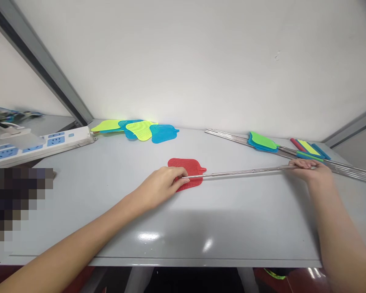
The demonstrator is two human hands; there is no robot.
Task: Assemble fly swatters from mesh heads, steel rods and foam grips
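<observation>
A thin telescopic metal rod point(240, 173) stretches nearly level between my two hands, low over the grey table. My left hand point(163, 185) pinches its left tip between thumb and fingers. Beneath those fingers lies a red perforated fly swatter head point(190, 167), its short neck pointing right. At the rod's other end my right hand point(311, 169) is closed round it, hiding that end. Just behind the right hand lie a bundle of metal rods point(228, 135) and a green fly swatter head point(262, 140) on top of a blue one.
Yellow and blue swatter heads point(140, 129) overlap along the wall at back left. Red, yellow and blue handle sleeves point(311, 147) lie at back right. A white power strip point(70, 138) with a plug stands at the left. A pixelated area covers the lower left.
</observation>
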